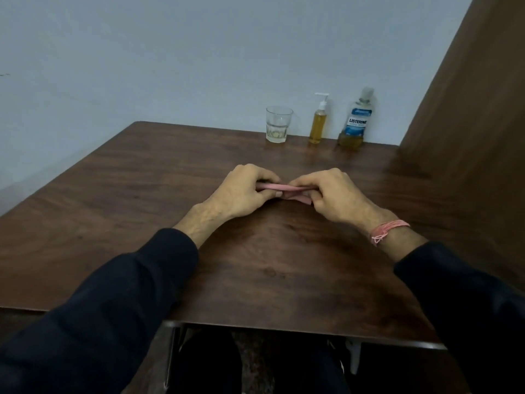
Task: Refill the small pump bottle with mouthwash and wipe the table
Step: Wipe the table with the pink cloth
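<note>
Two hands, left hand (pixel 241 191), right hand (pixel 332 194), gripping one pink cloth (pixel 279 189), two bottles, one glass (pixel 279 124)

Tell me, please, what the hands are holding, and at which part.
Both hands hold a folded pink cloth just above the table: the left hand pinches its left end, the right hand its right end.

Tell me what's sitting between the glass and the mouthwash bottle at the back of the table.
The small pump bottle of amber liquid stands between the glass and the mouthwash bottle, apart from both, as the head view shows.
</note>
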`<move>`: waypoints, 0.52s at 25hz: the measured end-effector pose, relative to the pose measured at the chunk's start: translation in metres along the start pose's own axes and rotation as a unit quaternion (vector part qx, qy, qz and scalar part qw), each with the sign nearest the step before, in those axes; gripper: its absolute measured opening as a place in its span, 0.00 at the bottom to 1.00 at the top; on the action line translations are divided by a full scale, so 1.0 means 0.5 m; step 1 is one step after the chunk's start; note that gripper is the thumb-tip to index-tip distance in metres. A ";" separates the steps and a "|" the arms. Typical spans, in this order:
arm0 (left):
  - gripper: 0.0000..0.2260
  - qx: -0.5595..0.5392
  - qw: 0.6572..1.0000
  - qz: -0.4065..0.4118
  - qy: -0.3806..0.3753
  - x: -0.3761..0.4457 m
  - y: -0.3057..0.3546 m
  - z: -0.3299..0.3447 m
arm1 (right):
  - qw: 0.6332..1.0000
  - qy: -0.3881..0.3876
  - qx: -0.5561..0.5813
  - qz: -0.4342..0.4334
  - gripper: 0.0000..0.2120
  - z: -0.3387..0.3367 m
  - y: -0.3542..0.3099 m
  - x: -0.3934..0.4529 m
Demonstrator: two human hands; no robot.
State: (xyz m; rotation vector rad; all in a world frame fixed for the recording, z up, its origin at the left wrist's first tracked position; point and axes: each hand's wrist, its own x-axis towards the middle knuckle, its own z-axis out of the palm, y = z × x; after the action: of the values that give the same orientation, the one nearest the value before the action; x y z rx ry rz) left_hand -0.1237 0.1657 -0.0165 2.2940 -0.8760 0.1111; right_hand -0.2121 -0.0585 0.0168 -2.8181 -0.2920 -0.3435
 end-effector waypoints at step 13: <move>0.10 -0.258 0.964 0.017 -0.066 -0.020 -0.030 -0.029 | 0.997 0.002 -0.047 -0.067 0.20 0.035 -0.057 -0.060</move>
State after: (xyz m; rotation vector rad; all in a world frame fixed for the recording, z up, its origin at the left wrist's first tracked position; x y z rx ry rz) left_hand -0.1198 0.1887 -0.0166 1.8127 -0.8881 -0.2330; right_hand -0.2438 -0.0314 0.0000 -2.8974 -0.4766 -0.4026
